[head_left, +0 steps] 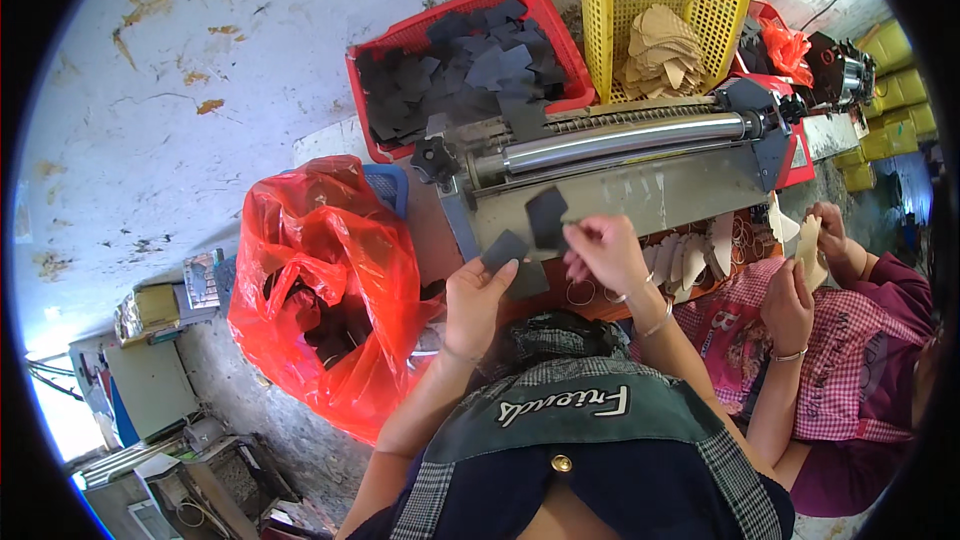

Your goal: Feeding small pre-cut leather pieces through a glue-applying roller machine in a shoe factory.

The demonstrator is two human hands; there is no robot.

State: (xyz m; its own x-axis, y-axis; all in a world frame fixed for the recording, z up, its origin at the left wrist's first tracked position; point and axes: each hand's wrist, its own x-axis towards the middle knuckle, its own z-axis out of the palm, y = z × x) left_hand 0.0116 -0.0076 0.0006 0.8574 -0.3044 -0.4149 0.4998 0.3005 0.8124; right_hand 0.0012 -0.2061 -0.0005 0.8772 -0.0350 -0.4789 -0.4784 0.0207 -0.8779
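My left hand (pixel 473 302) pinches a dark grey flat piece (pixel 505 251) between thumb and fingers. To its right, my right hand (pixel 610 255) has its fingertips closed at the edge of a black angular flat piece (pixel 546 218). Both pieces are held in front of a roller machine (pixel 620 155) with a long shiny metal roller. Another dark flat piece (pixel 528 282) shows just below, between my hands; what it rests on is hard to make out.
Behind the machine stand a red basket (pixel 575 65) heaped with black pieces and a yellow basket (pixel 597 0) with tan pieces. A red plastic bag (pixel 330 340) bulges at my left. On the right, a co-worker's hands (pixel 800 290) hold a pale piece near pale pieces and rings.
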